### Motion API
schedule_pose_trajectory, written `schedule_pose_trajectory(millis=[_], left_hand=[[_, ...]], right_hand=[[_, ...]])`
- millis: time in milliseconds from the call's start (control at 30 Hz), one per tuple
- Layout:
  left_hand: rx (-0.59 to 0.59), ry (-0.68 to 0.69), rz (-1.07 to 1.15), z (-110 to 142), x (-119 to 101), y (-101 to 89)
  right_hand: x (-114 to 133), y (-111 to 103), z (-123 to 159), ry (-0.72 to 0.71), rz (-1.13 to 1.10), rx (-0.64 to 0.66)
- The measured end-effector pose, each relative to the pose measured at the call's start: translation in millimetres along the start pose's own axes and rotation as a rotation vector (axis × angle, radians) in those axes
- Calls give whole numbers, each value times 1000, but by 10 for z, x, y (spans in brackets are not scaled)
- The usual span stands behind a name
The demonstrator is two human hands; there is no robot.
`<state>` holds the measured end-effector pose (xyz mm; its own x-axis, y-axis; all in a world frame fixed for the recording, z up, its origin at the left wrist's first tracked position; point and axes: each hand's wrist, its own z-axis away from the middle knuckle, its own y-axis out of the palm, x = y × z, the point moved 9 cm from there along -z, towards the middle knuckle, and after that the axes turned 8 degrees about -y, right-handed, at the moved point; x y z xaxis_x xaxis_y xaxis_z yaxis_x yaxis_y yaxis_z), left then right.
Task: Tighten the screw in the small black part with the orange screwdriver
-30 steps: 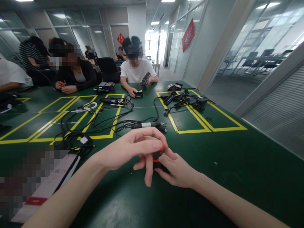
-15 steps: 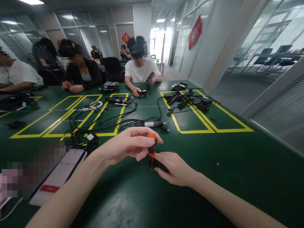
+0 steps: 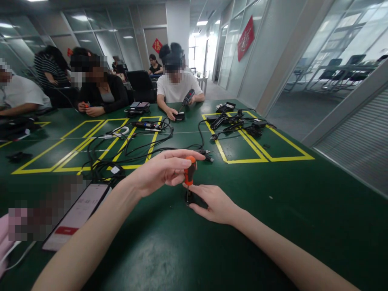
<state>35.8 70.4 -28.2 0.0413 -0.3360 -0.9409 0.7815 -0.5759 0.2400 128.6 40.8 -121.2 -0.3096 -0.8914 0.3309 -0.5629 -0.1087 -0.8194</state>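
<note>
A narrow pinch here: the orange-and-black screwdriver (image 3: 189, 171) is gripped by its handle between thumb and fingers of the left hand (image 3: 156, 171), forefinger stretched over the top. Its shaft is pointed down, almost upright, at a small black part (image 3: 189, 198). That part is kept on the green table (image 3: 266, 238) by the right hand (image 3: 218, 203), thumb and fingers closed in around its edges.

And the change: a second ago the handle was tilted and half covered by splayed fingers; now it has been straightened, the loose fingers have been curled in, and the shaft is exposed. A steadier line onto the part seems to have been gained, though whether a screw is met by the tip cannot be told.

Further out, a smartphone (image 3: 80, 216) is seen beyond the left forearm, screen lit. As for containers, only flat ones are offered: yellow tape outlines (image 3: 247, 162), with black cables (image 3: 226, 120) heaped in and across the right-hand pair, and a pen-shaped power tool (image 3: 142, 125) laid across the left-hand group. Across the table, a black box-like part (image 3: 180, 116) is steadied by a co-worker's hand (image 3: 171, 114) under a power screwdriver (image 3: 188, 97).
</note>
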Motion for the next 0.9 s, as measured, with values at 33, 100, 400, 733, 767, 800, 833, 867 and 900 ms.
schedule_pose_trajectory(millis=[33,100,400,733,767,800,833,867,900], left_hand=[[-8,-2,-11,3,-1,-10],[-11,-6,-26,5,-1,-21],[107,34,11,9,-21,33],[-85,3,-33,-14,13,-191],[-90,3,-40,-7,8,-188],[-83,7,-50,-1,0,-171],[-67,21,-56,6,-16,-146],[-33,34,-59,11,-30,-105],[5,40,-55,14,-38,-62]], right_hand=[[-11,5,-2,19,-1,15],[-42,2,-2,56,-13,28],[-80,-22,0,29,-51,-19],[-72,5,-11,11,-37,7],[-72,6,-8,8,-38,6],[-72,2,-5,4,-38,3],[-71,-6,-1,0,-38,-2],[-69,-17,3,-7,-39,-8],[-66,-33,9,-14,-41,-15]])
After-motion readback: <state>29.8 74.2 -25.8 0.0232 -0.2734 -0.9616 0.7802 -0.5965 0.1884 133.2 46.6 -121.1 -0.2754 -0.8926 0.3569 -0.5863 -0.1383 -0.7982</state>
